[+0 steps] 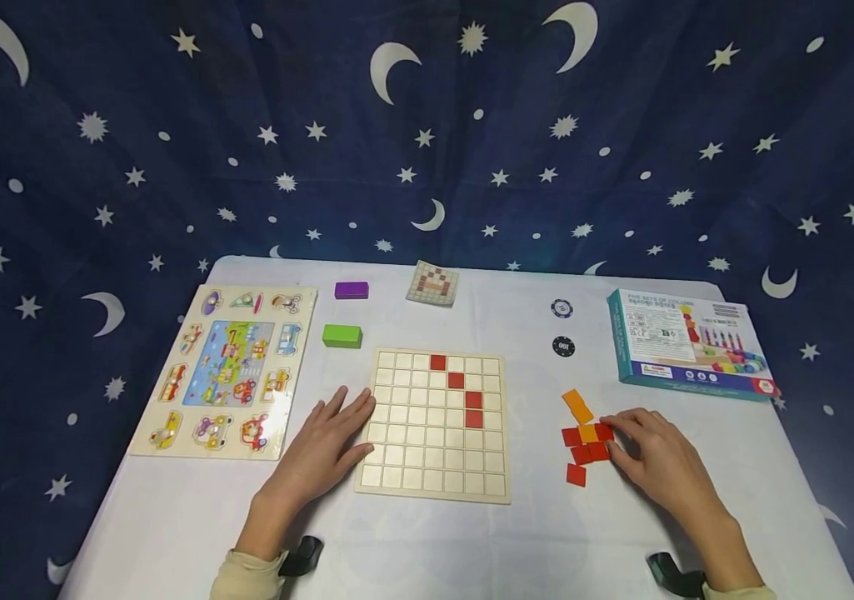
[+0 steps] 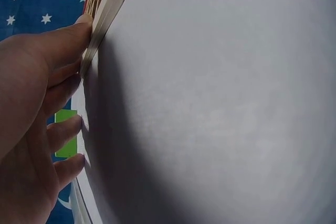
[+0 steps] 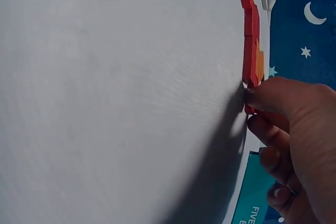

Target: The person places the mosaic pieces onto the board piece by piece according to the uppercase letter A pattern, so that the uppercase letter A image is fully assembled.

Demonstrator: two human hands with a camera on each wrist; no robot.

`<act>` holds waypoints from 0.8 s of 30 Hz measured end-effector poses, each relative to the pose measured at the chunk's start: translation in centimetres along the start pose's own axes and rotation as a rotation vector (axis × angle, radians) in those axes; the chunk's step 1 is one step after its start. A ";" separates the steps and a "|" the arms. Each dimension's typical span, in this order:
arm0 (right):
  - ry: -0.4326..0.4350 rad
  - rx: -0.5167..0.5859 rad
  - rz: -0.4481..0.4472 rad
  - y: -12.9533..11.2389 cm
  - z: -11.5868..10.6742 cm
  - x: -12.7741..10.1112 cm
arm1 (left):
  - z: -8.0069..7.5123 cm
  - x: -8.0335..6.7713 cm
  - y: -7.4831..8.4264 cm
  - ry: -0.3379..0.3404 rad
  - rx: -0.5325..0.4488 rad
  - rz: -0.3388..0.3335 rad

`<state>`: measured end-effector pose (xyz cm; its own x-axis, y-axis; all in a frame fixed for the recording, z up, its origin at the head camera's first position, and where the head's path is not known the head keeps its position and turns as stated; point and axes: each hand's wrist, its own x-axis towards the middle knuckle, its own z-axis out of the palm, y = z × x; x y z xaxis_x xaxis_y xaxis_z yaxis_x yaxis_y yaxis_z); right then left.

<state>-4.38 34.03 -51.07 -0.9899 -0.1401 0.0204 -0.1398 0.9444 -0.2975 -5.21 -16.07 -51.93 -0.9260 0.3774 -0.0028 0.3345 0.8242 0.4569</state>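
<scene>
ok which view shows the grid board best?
The head view: the whole grid board lies flat in frame, with four red tiles in its cells and the left hand against its left edge. The left wrist view shows only its edge, seen side-on. The right wrist view shows only a pale sliver, possibly the board.

White-covered table [image 1: 471,542] carries a wooden grid board [image 1: 434,454] at near centre, with four red squares in a diagonal run at its far side, and a vehicle peg puzzle [image 1: 226,371] to the left. Toward the far edge lie a purple block [image 1: 352,290], a green block [image 1: 342,336], a pattern card [image 1: 432,283] and two round chips [image 1: 562,327]. A teal box [image 1: 689,343] sits far right, and loose red and orange tiles [image 1: 584,437] cluster near right; both hands rest on the table.
</scene>
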 end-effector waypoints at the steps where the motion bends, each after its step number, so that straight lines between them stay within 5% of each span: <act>1: 0.000 -0.004 0.000 0.0 -0.1 0.0 | 0.0 0.0 0.0 0.000 0.001 -0.001; 5: 0.008 -0.016 0.015 0.1 -0.1 0.1 | 0.1 -0.1 -0.1 0.002 0.001 -0.002; 13: 0.159 0.027 -0.034 -1.1 0.2 0.5 | -0.1 -0.1 -0.1 0.012 0.015 0.005; 24: 0.141 0.087 -0.302 -10.5 3.2 3.3 | 0.1 -0.1 -0.1 0.012 0.005 0.007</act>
<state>-6.10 22.70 -50.97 -0.8985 -0.3609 0.2499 -0.4302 0.8369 -0.3383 -5.17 -16.14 -52.03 -0.9256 0.3783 0.0106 0.3418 0.8236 0.4526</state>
